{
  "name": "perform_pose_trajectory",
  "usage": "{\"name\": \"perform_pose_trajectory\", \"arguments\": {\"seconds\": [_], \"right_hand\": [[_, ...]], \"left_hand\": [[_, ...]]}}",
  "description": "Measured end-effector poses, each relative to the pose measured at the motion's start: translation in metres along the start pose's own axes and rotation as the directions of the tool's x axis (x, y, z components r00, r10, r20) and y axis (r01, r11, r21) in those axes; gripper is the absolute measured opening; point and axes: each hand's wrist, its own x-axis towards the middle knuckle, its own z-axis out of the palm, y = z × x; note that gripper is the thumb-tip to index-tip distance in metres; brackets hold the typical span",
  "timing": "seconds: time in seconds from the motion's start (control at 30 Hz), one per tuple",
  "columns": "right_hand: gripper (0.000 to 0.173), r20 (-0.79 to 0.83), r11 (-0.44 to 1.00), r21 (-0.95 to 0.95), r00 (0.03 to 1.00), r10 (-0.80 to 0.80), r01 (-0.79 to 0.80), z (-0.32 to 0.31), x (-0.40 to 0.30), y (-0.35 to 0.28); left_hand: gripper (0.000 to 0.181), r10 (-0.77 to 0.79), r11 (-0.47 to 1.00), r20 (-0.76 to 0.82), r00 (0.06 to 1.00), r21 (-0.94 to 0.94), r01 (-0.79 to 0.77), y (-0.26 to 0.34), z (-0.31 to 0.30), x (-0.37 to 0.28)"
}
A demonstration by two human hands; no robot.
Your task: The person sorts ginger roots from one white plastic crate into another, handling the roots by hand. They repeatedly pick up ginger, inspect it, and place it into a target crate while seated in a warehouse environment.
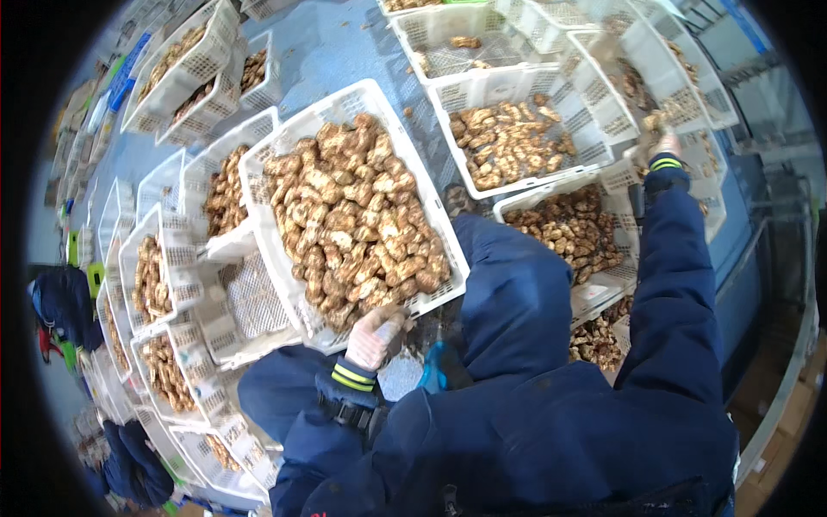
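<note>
Between my knees a white plastic crate [413, 152] sits at a tilt, heaped with lumpy brown tubers [352, 220]. My left hand [373, 339], in a pale glove, is at the near rim of this crate, fingers bent, beside the nearest tubers. Whether it grips a tuber or only rests there cannot be made out. Far out to the right, my right hand [669, 145] is stretched over the stacked white crates [617, 110]. A pale brown tuber [654, 121] shows at its fingertips, somewhat blurred.
Ahead to the right stands a crate [475, 187] with a loose layer of tubers. Darker tubers [568, 239] fill another crate by my right knee. Several crates [165, 258] line the left side. A metal rail [785, 381] curves along the right.
</note>
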Motion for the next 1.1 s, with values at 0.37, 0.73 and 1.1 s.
{"name": "perform_pose_trajectory", "arguments": {"seconds": [0.37,0.73,1.1], "right_hand": [[0.044,0.965,0.810,-0.196,0.258,0.058,0.552,0.182,-0.260,-0.014],[0.057,0.875,-0.249,-0.248,0.327,0.357,0.936,0.371,-0.375,0.195],[0.044,0.885,-0.091,-0.290,0.303,0.353,0.953,0.380,-0.355,0.206]], "left_hand": [[0.020,0.217,0.975,0.014,0.976,-0.049,-0.216,0.006,-0.004,-0.005],[0.027,0.282,0.957,-0.124,0.951,-0.033,-0.289,0.016,-0.043,-0.035],[0.028,0.250,0.947,-0.130,0.959,-0.175,-0.271,0.020,-0.058,-0.032]]}}
